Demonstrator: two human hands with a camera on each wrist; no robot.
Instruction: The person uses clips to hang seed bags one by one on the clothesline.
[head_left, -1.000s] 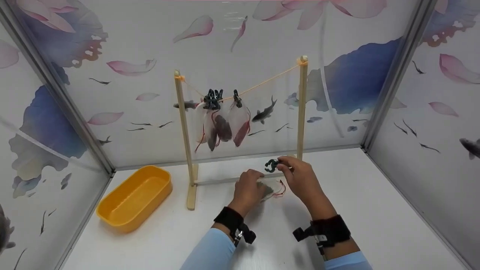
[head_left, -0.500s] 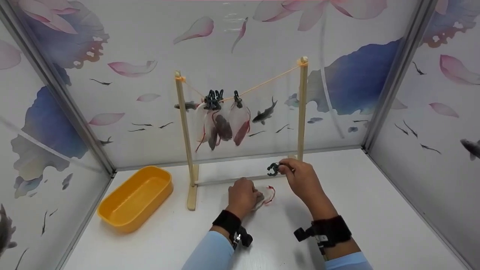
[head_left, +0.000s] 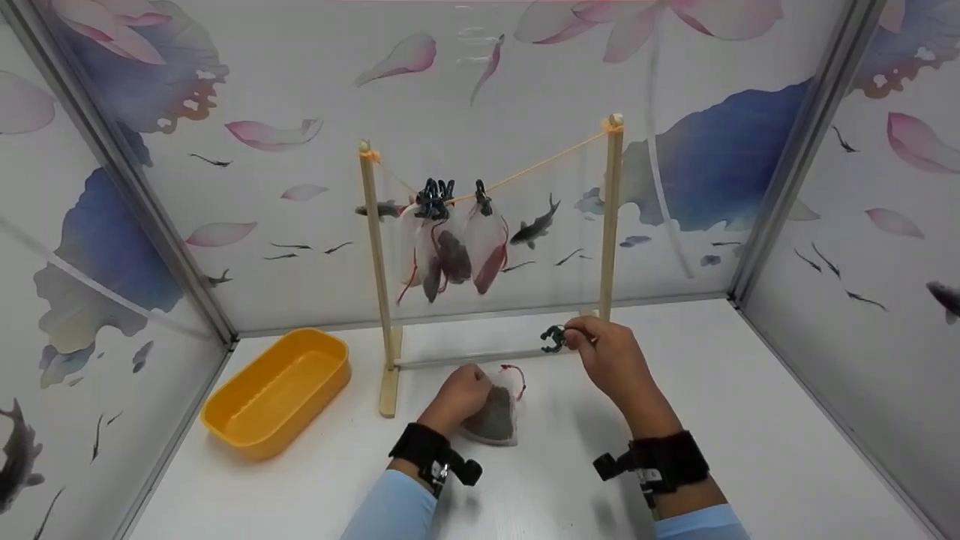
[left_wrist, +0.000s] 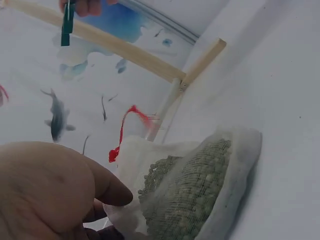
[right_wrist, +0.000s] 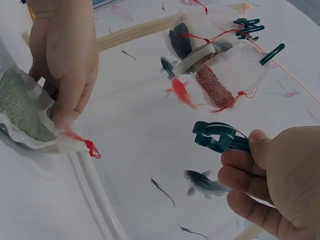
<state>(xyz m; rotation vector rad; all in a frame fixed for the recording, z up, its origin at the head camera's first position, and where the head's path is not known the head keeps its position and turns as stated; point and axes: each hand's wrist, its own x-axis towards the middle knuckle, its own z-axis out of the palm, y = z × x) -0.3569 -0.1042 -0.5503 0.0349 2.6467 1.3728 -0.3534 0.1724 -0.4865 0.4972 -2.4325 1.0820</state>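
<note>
The left hand [head_left: 457,396] pinches the top corner of a mesh sachet [head_left: 496,417] of green grains lying on the counter [head_left: 750,420], soft, light and saggy, best gripped at its drawstring neck, while the right hand [head_left: 611,358] pinches a dark-green clothespin [head_left: 553,338].

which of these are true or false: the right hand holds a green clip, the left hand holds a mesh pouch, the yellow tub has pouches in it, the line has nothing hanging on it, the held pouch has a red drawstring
1. The right hand holds a green clip. True.
2. The left hand holds a mesh pouch. True; it grips the pouch low, just above the white table.
3. The yellow tub has pouches in it. False; nothing shows inside it.
4. The orange line has nothing hanging on it. False; several hanging pouches are clipped to it.
5. The held pouch has a red drawstring. True.
</note>
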